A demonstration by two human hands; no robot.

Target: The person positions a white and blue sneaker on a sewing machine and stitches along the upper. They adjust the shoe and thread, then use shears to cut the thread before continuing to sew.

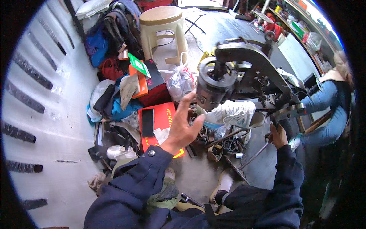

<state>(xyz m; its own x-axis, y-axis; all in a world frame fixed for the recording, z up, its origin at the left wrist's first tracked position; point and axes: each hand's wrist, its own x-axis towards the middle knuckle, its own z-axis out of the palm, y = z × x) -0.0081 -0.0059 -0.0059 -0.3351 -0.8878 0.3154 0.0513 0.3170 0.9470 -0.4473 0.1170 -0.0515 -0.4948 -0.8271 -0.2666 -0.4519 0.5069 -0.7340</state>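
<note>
A white lace-up sneaker (230, 114) sits at the lower end of a dark metal shoe-sewing machine (253, 57), below its round cylinder head. My left hand (183, 128) is beside the sneaker's left end, thumb and fingers apart, gripping nothing. Whether its fingertips touch the shoe, I cannot tell. To the right and below the machine's metal wheel (288, 112), the fingers of my right hand (279, 136) are curled round a dark crank handle, mostly hidden by the hand.
A red box (167, 114) with a black phone (147, 123) lies left of my left hand. Behind stand a plastic bag (180, 82) and a beige stool (162, 30). Loose tools and wires (230, 144) lie under the machine. A person in jeans (328, 107) sits at right.
</note>
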